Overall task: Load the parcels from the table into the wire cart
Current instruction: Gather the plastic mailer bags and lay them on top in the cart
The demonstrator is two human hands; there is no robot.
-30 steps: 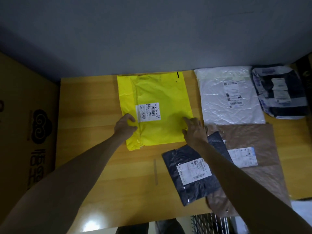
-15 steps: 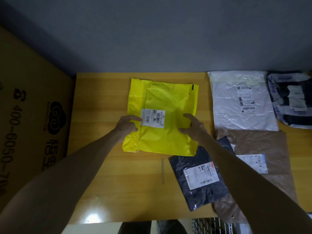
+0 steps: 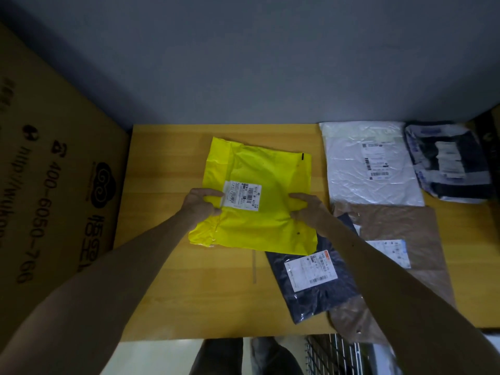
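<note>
On the table (image 3: 173, 280), left hand (image 3: 198, 205) and right hand (image 3: 307, 209) pinched the yellow parcel (image 3: 259, 212) by opposite edges, probably to lift it level toward the wire cart (image 3: 335, 355).

The cardboard box (image 3: 54, 212) at the left carries the printed number "400-6050-766", running sideways. Beside it stands the start of a web address, "http://w", then a cloud-shaped logo (image 3: 104, 182) and Chinese characters that I cannot read. On the yellow parcel (image 3: 270, 226) the white label (image 3: 242, 195) shows "501E" and "A21B" near small barcodes. The labels on the dark parcel (image 3: 319, 299) and the white parcel (image 3: 351, 180) carry barcodes, but their print is too small to read.
</note>
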